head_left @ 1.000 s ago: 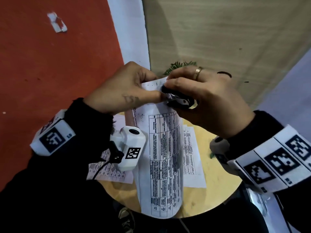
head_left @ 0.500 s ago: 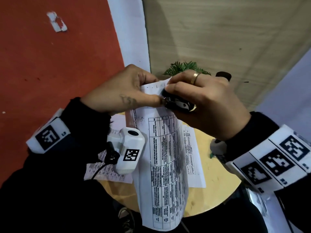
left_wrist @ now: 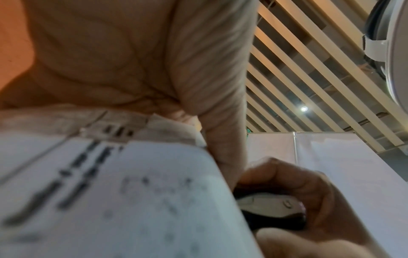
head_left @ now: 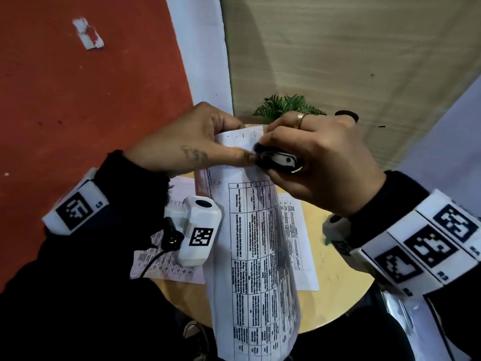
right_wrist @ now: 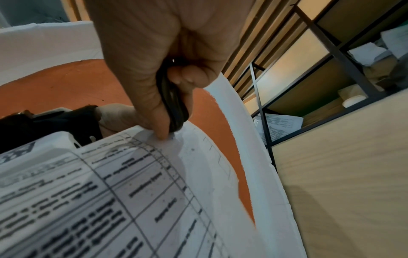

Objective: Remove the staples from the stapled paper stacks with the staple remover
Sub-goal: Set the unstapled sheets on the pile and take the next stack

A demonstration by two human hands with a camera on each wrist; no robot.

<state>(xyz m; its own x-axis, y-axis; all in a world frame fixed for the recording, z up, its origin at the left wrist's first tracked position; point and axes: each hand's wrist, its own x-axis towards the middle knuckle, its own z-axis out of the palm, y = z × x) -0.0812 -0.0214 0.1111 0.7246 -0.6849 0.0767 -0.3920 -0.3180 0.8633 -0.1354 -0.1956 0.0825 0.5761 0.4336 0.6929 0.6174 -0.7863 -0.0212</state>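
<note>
While the left hand (head_left: 187,149) pinches the top edge of the paper stack (head_left: 257,254) between thumb and fingers, the stack hangs lifted off the round desk (head_left: 335,290), curling downward below both hands. Loose printed sheets (head_left: 166,264) lie flat on the desk beneath the left wrist; another sheet (head_left: 299,243) lies under the right hand. Right hand (head_left: 322,162) clenched around the black-and-white staple remover (head_left: 276,160), its nose touching the stack's top edge just beside the left thumb tip. Staple itself too small to make out. Green plant (head_left: 286,105) beyond the hands. Shelf compartments (right_wrist: 357,57) in the right wrist view hold papers and a pale round object.
</note>
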